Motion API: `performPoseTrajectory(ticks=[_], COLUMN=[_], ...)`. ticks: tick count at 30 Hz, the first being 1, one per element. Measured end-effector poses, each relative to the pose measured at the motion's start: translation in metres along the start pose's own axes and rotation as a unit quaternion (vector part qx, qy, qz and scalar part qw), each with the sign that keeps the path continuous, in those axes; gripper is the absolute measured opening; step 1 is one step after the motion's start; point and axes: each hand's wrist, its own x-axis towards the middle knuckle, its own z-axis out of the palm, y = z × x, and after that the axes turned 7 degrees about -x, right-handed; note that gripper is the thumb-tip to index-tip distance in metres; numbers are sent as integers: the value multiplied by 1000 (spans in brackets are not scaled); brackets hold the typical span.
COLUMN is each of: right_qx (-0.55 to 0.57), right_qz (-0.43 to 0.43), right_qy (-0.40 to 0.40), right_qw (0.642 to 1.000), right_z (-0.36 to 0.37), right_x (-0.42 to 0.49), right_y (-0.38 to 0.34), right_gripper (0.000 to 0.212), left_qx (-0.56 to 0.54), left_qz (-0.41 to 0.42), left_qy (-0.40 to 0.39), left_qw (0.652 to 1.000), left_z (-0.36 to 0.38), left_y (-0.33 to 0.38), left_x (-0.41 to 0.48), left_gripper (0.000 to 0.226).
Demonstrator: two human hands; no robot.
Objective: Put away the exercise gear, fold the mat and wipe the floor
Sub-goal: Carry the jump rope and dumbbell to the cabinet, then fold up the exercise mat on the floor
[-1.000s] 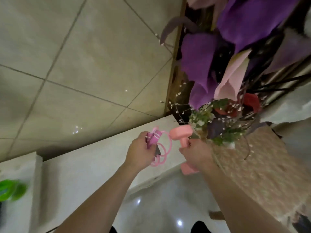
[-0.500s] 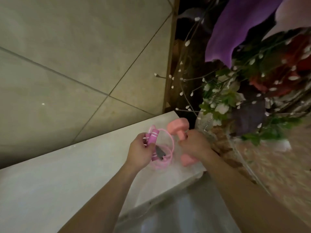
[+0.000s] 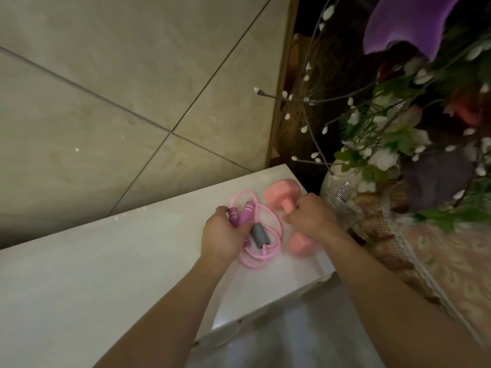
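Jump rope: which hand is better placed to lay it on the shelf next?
The left hand: it grips the rope by its handles just over the shelf, while the right hand is busy gripping the dumbbell.

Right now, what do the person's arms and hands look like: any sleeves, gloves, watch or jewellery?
The left forearm and right forearm are bare as far as the frame shows; no sleeve edge comes into view. The left hand and right hand are ungloved. No watch or bracelet shows at either wrist. Rings cannot be ruled out: the fingers are dim and partly hidden.
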Motion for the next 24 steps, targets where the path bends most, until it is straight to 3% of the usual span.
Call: performPoseTrajectory(ticks=[7,17,21,24], right_qx=[-11,5,40,26], right_qz=[-6,-39,-47,-45], right_qy=[13,26,28,34], right_qw=[1000,999,998,998], right_z=[0,-6,-15,-25], right_x=[2,-16,-32,-44], right_y=[3,-5,-7,-13], right_gripper=[25,21,29,47], left_qx=[24,68,62,65], left_qz=[5,6,42,83], left_qy=[9,24,21,21], left_qw=[1000,997,997,994], left_z=[0,-16,-26,-33], left_y=[-3,3,10,16], left_x=[-1,-10,-14,-19], left_gripper=[53,89,95,91])
